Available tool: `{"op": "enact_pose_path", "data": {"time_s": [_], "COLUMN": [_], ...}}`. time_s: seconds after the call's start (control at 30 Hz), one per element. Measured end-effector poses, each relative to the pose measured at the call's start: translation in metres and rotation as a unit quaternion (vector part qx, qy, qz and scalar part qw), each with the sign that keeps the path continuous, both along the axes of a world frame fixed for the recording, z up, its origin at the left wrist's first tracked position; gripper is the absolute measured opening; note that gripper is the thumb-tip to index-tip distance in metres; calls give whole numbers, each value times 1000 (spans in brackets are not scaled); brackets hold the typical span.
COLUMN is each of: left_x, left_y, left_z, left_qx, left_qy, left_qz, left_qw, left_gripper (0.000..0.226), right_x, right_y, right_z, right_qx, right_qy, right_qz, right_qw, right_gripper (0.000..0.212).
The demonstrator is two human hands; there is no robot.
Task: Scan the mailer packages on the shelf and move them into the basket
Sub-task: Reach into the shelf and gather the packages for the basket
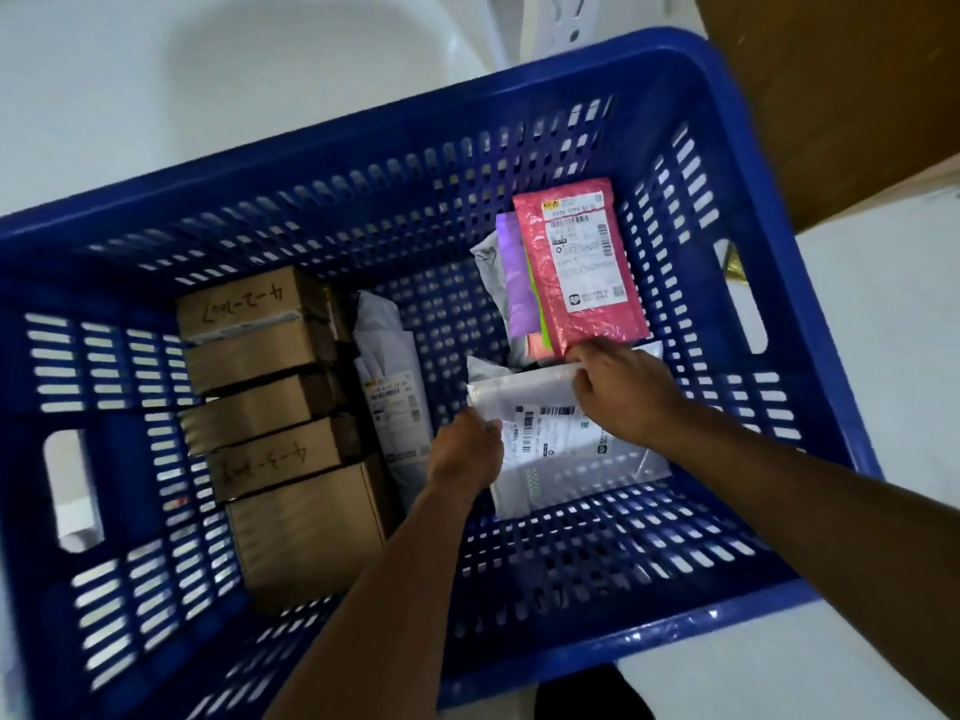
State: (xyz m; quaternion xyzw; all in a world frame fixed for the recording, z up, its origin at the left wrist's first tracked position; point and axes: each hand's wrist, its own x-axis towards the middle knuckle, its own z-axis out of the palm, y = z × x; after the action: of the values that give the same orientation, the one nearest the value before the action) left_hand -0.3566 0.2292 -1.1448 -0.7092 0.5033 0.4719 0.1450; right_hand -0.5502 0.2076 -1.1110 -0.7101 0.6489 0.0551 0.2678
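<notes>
Two hands inside blue basket (363, 122), centre right: left hand (465, 449), fingers clamped on white mailer (566, 454) left edge; right hand (618, 392), fingers pinching its top edge, against pink mailer (579, 267). Cardboard boxes (270, 397) lining left wall; bare floor mid-frame.

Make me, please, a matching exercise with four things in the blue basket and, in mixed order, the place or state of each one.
Things:
1. pink mailer
2. white mailer
3. cardboard boxes
4. purple mailer

Places or states:
a. in a row along the left wall of the basket
b. partly under the pink mailer
c. gripped by the left hand and the right hand
d. on top of the far right pile, label up

Pairs: 1-d, 2-c, 3-a, 4-b
</notes>
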Motion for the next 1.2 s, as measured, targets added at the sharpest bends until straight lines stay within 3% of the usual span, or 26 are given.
{"op": "enact_pose_path", "data": {"time_s": [0.17,0.33,0.5,0.6,0.73,0.83,0.9,1.0,1.2], "left_x": [3,7,7,10,16,20,19,17,19], "left_y": [-8,-11,-4,11,25,25,21,15,17], "left_z": [10,22,31,33,30,16,4,-17,-60], "left_qx": [36,48,-22,-112,-302,-325,-314,-293,-257], "left_qy": [29,41,-43,-86,-83,-35,-23,-3,3], "left_qz": [-19,-58,-100,-116,-306,-489,-548,-555,-527], "left_qw": [999,996,994,983,899,809,775,778,810], "left_gripper": [42,39,41,43,79,88,92,95,101], "right_x": [-7,-7,-10,-11,-9,-10,-13,-23,-37], "right_y": [6,8,16,26,36,40,41,42,39], "right_z": [13,28,36,36,33,17,0,-24,-70], "right_qx": [-34,-49,-24,-23,-39,-43,-32,-15,-22], "right_qy": [34,55,50,40,54,62,100,156,97], "right_qz": [71,72,55,41,60,153,250,330,328], "right_qw": [996,995,997,998,996,985,963,931,939], "right_gripper": [33,38,38,40,49,61,76,83,69]}}
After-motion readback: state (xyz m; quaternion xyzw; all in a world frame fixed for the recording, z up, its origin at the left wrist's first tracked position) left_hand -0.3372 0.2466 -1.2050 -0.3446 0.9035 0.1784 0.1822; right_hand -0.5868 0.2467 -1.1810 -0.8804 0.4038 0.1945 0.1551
